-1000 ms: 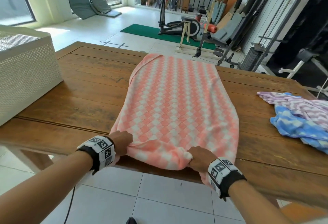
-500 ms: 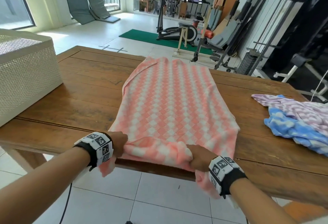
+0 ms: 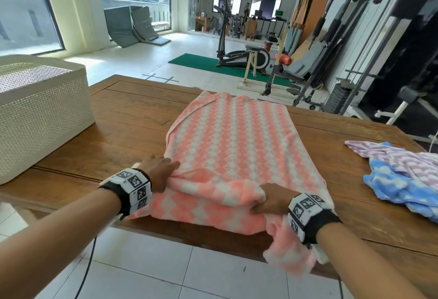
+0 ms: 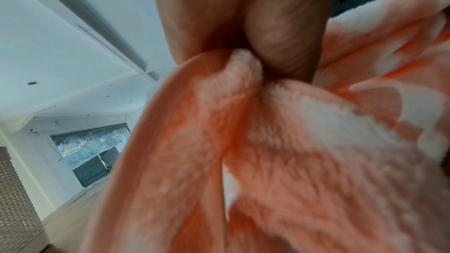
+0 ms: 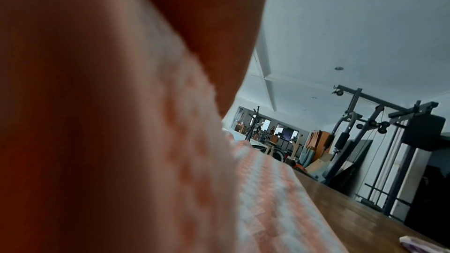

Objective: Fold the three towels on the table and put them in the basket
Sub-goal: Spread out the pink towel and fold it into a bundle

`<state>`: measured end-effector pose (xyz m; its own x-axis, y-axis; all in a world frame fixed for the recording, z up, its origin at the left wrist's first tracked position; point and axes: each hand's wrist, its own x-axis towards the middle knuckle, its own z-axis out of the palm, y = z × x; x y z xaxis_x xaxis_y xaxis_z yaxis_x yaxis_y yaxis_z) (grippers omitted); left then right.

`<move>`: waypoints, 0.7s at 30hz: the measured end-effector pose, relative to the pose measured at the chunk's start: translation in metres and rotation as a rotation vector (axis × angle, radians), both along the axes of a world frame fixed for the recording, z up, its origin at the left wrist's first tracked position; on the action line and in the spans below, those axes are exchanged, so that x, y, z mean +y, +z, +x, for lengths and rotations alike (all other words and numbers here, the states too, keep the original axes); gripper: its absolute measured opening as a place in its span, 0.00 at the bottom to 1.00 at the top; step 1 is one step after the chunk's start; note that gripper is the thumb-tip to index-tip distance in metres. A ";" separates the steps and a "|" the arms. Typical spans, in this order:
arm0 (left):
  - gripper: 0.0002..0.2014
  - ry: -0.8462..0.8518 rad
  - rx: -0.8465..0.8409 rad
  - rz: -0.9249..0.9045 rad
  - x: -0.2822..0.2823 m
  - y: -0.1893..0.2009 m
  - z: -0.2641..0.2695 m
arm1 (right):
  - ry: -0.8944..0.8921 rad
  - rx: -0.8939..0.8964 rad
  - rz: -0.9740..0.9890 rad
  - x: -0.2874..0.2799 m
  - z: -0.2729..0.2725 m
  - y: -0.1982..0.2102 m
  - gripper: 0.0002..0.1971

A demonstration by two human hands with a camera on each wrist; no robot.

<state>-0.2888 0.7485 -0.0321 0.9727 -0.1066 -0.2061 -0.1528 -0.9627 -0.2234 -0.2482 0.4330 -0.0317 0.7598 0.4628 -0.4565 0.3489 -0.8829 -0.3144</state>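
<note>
Three towels lie on the wooden bench (image 3: 123, 118) in the head view. The pink towel (image 3: 237, 142), checked pink and white, is spread at centre with its long axis running away from the person, its near end doubled back over itself and a corner hanging off the near edge. The left hand (image 3: 157, 171) and the right hand (image 3: 272, 198) each grip that near fold, fingers curled into the cloth. The blue towel (image 3: 398, 187) and the purple striped towel (image 3: 398, 156) lie crumpled together at the right, well apart from the pink one. The white woven basket (image 3: 40, 113) stands at the left end.

Left wrist view: the fingers (image 4: 280, 45) pinch a bunched pleat of the pink towel (image 4: 292, 151).

Right wrist view: blurred cloth of the pink towel (image 5: 268, 189) fills the left; the grip itself is hidden.

Compared with half a second ago, both hands have moved further onto the bench, carrying the fold forward, the left hand ahead.
</note>
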 end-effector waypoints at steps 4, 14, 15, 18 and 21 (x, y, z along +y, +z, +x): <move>0.34 -0.029 -0.052 -0.057 0.001 0.001 0.024 | 0.014 -0.072 -0.024 0.000 0.027 0.010 0.27; 0.29 0.092 0.138 -0.408 0.036 -0.002 0.144 | 0.029 -0.006 -0.186 0.065 0.143 0.008 0.34; 0.27 0.097 0.120 -0.421 0.044 -0.001 0.166 | 0.051 -0.010 -0.173 0.081 0.161 0.007 0.33; 0.24 0.088 0.083 -0.438 0.072 -0.003 0.237 | 0.112 -0.040 -0.168 0.132 0.227 0.001 0.31; 0.22 0.072 0.052 -0.423 0.100 -0.011 0.310 | 0.106 -0.083 -0.129 0.188 0.307 -0.010 0.28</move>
